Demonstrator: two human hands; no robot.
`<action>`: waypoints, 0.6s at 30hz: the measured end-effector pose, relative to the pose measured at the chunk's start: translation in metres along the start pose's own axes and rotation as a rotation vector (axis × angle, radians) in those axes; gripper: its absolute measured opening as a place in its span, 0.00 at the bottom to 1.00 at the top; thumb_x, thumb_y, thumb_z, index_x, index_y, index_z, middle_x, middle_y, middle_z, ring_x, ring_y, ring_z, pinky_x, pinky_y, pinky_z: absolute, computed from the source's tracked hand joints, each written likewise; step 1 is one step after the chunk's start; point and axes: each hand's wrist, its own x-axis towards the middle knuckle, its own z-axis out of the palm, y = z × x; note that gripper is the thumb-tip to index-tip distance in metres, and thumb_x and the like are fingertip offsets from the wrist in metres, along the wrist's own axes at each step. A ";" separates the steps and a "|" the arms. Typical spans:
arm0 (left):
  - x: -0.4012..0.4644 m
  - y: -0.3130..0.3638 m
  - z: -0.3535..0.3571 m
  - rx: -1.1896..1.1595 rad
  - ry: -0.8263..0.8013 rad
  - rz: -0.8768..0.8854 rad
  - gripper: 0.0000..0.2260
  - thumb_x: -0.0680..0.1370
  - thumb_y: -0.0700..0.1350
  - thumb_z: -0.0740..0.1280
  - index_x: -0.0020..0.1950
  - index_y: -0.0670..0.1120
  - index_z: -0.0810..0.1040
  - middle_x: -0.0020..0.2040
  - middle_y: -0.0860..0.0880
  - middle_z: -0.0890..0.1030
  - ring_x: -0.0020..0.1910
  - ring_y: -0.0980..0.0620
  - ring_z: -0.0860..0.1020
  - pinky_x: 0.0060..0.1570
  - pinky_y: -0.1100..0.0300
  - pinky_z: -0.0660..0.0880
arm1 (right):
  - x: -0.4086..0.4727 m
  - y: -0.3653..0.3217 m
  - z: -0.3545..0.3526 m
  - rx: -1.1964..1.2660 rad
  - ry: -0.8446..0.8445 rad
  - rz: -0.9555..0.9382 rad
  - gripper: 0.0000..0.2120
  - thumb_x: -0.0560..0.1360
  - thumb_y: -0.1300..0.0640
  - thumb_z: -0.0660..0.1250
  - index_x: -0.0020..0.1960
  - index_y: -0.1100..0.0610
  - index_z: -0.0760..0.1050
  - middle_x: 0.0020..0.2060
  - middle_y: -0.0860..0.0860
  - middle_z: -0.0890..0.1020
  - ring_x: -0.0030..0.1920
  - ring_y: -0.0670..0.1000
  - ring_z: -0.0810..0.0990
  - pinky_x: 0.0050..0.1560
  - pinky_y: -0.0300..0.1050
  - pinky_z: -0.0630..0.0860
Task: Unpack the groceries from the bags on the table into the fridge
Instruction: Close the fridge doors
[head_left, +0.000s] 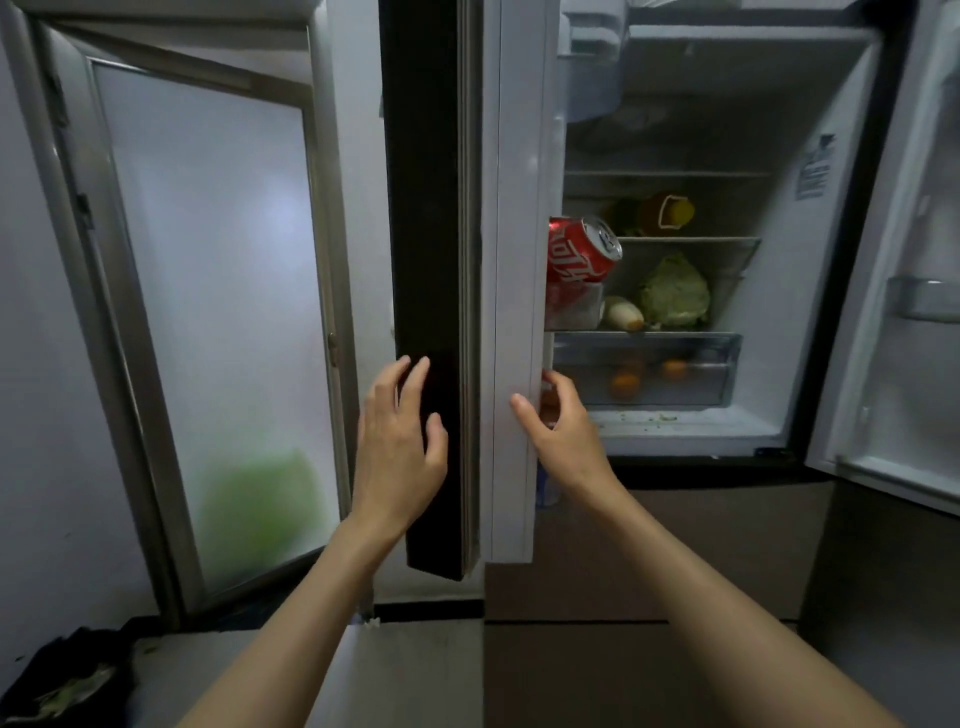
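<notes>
Black glossy fridge door (431, 260): left hand (400, 441) flat against it, right hand (563, 426) gripping its white edge.

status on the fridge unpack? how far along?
Looks late-stage. Done: cabbage on a shelf, oranges in the drawer, red can in the left door bin. In hand: no groceries; the left hand lies flat on that door's dark front, the right hand grips its edge. Left: both doors are open; the bags are out of view, so leftovers can't be told.

Can (582, 252) held in left door (511, 312) rack; cabbage (675, 293) set on shelf right of it, oranges (626, 384) in drawer (644, 364) below
</notes>
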 end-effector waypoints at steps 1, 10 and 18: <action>0.005 0.005 0.003 0.017 -0.013 -0.018 0.25 0.78 0.42 0.62 0.74 0.44 0.60 0.74 0.44 0.60 0.72 0.49 0.59 0.71 0.54 0.58 | 0.000 0.003 -0.007 -0.005 -0.003 0.014 0.30 0.74 0.43 0.64 0.72 0.52 0.60 0.67 0.52 0.72 0.66 0.51 0.71 0.64 0.57 0.72; -0.001 0.038 0.042 -0.011 -0.203 0.192 0.29 0.80 0.46 0.60 0.77 0.44 0.49 0.77 0.52 0.39 0.75 0.55 0.51 0.68 0.62 0.61 | 0.006 0.032 -0.062 -0.081 0.218 0.032 0.26 0.77 0.52 0.64 0.72 0.56 0.62 0.65 0.50 0.71 0.65 0.48 0.70 0.66 0.48 0.69; 0.011 0.084 0.082 -0.109 -0.349 0.332 0.27 0.80 0.47 0.58 0.76 0.49 0.49 0.75 0.60 0.36 0.75 0.61 0.44 0.71 0.66 0.51 | 0.014 0.046 -0.091 -0.303 0.221 -0.201 0.22 0.80 0.53 0.56 0.74 0.50 0.59 0.75 0.48 0.57 0.74 0.46 0.55 0.71 0.41 0.55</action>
